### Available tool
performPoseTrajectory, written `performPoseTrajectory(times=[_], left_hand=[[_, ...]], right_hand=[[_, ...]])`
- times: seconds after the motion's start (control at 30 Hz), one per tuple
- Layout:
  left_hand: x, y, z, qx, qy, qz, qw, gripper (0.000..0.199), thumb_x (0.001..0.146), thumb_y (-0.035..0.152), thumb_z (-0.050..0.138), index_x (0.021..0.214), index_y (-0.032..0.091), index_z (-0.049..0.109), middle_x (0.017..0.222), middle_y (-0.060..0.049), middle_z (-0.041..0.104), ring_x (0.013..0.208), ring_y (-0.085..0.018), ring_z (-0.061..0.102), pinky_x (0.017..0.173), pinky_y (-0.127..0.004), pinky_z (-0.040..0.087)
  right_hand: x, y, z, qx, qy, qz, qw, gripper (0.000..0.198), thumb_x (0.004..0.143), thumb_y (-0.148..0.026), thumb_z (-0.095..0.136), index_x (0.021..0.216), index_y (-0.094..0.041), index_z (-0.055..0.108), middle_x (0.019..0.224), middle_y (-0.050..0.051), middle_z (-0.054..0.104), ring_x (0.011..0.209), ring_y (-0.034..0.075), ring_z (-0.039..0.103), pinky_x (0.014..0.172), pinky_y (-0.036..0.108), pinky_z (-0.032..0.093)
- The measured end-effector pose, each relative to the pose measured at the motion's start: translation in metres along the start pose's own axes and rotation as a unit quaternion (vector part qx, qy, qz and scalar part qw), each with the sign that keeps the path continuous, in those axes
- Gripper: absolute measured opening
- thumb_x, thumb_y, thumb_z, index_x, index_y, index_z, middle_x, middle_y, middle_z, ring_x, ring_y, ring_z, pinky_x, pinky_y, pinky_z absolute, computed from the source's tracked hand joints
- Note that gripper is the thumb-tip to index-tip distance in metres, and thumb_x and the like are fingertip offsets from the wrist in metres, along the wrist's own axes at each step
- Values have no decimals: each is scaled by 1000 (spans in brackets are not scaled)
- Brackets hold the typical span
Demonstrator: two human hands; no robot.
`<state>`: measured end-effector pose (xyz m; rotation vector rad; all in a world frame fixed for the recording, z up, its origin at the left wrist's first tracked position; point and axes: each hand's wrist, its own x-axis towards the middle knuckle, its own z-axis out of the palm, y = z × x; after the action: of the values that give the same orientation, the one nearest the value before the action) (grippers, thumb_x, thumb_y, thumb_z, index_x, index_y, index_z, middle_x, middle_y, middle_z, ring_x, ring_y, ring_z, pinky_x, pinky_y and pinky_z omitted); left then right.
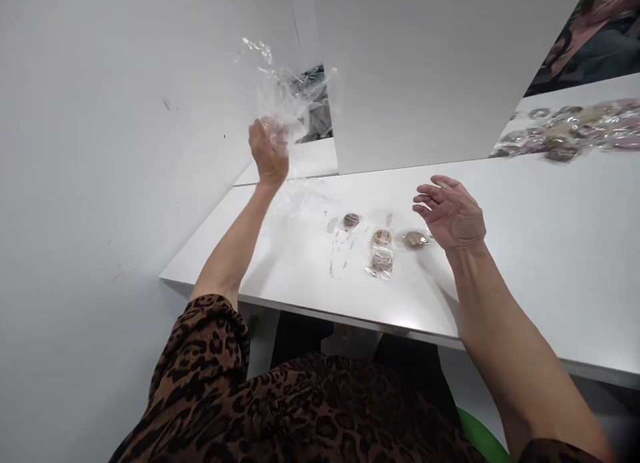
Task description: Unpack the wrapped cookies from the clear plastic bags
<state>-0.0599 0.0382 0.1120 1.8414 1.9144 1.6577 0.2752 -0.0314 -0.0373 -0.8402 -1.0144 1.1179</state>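
Observation:
My left hand (270, 146) is raised above the far left part of the white table, closed around crumpled clear plastic wrap (283, 93) that spreads upward from the fingers. My right hand (449, 211) hovers above the table with its fingers apart and nothing in it. Just left of it lies a wrapped light-brown round piece (415, 239). A wrapped yellowish round piece (383, 237) and a wrapped brownish piece (383, 261) lie one in front of the other at mid-table. Farther back and left is a dark brown round piece (351, 220).
A pale upright panel (415, 76) rises along the table's back edge. At the far right lies a pile of wrapped pieces (575, 129), with part of a person (595, 43) behind it. Flakes or smears mark the white table (300, 269). A wall stands on the left.

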Motion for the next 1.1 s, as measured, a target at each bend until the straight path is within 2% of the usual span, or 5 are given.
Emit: performPoseTrajectory(times=[0.23,0.4,0.63,0.93,1.1], left_hand=[[36,-66,-7,316,-120,-153,928,113,74,26,79,168,18,16,175,-18,23,164,-42,8,129,-66,-6],[-61,-61,30,236,-213,3,948,85,91,28,62,167,19,25,177,-15,22,166,-35,8,133,-54,1],[-161,-16,77,217,-421,104,874,58,107,34,33,162,17,39,163,-18,47,158,-36,30,127,-53,22],[-170,-33,95,217,-421,30,880,58,98,22,47,156,19,48,147,-21,56,139,-37,50,116,-52,35],[-176,-41,97,135,-368,-44,919,71,91,23,60,159,16,40,155,-20,49,148,-35,44,123,-46,32]], right_hand=[[4,15,4,-101,25,9,995,31,76,-47,78,94,-25,65,91,6,72,80,20,67,75,39,57],[9,20,-17,-393,-4,35,919,30,80,-45,76,97,-21,70,106,13,71,99,30,66,90,49,54],[14,26,-30,-587,-161,122,784,48,70,-51,87,107,-24,73,109,13,72,109,35,64,92,47,54],[12,28,-36,-613,-102,118,775,61,57,-65,91,97,-24,71,95,11,72,95,31,66,75,41,53],[3,19,-29,-534,-87,199,817,45,57,-50,95,70,-22,62,67,2,65,65,19,58,60,33,43]])
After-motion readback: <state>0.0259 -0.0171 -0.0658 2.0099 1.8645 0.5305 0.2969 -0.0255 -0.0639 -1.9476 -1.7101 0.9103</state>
